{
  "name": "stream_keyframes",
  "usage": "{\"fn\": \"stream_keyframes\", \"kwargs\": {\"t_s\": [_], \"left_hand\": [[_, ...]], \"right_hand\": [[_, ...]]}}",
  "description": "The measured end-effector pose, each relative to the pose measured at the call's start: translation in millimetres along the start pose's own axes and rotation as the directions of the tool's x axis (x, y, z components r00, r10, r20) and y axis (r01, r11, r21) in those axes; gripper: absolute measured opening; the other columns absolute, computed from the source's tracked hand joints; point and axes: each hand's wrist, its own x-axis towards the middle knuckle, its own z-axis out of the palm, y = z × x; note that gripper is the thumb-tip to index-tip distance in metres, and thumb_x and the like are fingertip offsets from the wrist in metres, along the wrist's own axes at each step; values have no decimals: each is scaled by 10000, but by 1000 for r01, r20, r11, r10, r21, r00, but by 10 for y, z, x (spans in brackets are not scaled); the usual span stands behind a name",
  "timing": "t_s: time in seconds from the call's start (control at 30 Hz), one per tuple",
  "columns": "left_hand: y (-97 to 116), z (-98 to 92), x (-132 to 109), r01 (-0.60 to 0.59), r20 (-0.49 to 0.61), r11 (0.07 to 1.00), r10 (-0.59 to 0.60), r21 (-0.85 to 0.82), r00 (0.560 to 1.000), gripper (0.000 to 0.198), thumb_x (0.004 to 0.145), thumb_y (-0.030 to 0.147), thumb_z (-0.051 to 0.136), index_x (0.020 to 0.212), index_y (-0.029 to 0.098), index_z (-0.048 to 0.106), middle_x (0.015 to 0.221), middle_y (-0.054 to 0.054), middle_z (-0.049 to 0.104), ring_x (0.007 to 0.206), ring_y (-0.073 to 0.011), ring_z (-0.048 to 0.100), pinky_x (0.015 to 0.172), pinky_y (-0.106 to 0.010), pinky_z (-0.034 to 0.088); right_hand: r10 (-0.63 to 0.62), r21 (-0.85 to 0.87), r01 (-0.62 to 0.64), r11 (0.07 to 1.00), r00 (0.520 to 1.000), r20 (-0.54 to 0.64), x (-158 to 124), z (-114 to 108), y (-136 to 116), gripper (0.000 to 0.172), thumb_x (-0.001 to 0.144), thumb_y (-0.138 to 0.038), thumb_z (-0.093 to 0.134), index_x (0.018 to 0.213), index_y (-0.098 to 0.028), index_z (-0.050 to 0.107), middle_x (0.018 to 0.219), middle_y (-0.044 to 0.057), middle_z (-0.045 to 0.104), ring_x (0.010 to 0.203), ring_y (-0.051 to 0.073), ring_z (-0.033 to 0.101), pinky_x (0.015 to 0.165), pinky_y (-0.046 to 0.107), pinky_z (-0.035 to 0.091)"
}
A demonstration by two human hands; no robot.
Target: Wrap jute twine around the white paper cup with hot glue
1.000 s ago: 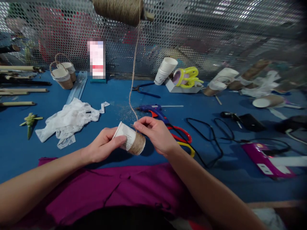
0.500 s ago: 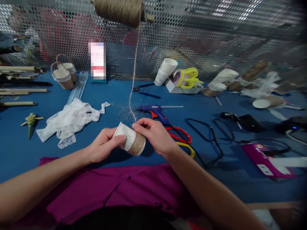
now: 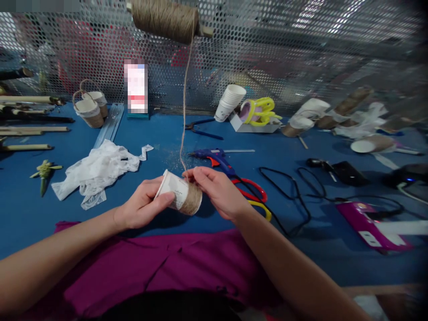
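Observation:
My left hand (image 3: 145,204) is closed around a white paper cup (image 3: 174,189), tilted with its open rim toward the left. Brown twine is wound in a band (image 3: 192,199) round the cup's base end. From a spool (image 3: 163,18) overhead, a strand of twine (image 3: 183,111) runs down to the cup's upper side. There my right hand (image 3: 216,189) pinches the twine, its fingertips close against the cup; the exact grip is partly hidden. Just beyond the right hand lies a blue glue gun (image 3: 214,156) with a clear stick in its back.
White lace (image 3: 100,169) lies left of the hands, beside a small green plant-like piece (image 3: 44,171). Pliers (image 3: 205,128), stacked paper cups (image 3: 230,102) and a box with yellow scissors (image 3: 256,127) stand behind. Red-and-yellow-handled scissors (image 3: 262,209) and black cords (image 3: 301,200) lie to the right.
The right fingertips have shifted slightly over the cup's top, and the twine now meets the cup a little farther left. The cup has turned slightly in the left hand.

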Motion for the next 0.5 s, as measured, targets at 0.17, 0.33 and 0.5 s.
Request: {"fn": "stream_keyframes", "kwargs": {"t_s": [0.17, 0.33, 0.5], "left_hand": [[5, -27, 33, -174, 3, 981, 174, 89, 985, 198, 828, 164, 434, 701, 151, 585, 747, -54, 604, 718, -151, 514, 728, -294, 411], [-14, -13, 55, 126, 16, 980, -125, -155, 992, 173, 810, 244, 519, 898, 135, 620, 876, -67, 639, 770, -154, 547, 722, -274, 429], [19, 24, 137, 453, 71, 635, -531, -626, 844, 282, 633, 267, 698, 867, 127, 625, 771, -23, 653, 669, -122, 559, 660, -237, 433]], "right_hand": [[8, -73, -2, 997, 997, 71, -36, -82, -51, 330, 729, -492, 601, 909, -215, 619, 957, 44, 651, 796, 140, 582, 704, 285, 447], [-97, -200, 99, 975, 995, 21, -39, -82, -26, 330, 721, -427, 631, 958, -203, 579, 937, 62, 631, 827, 167, 593, 759, 340, 472], [-444, -496, 425, 757, 892, 86, -49, -59, 34, 316, 736, -405, 645, 988, -227, 576, 1012, 79, 570, 936, 203, 548, 801, 368, 465]]}}
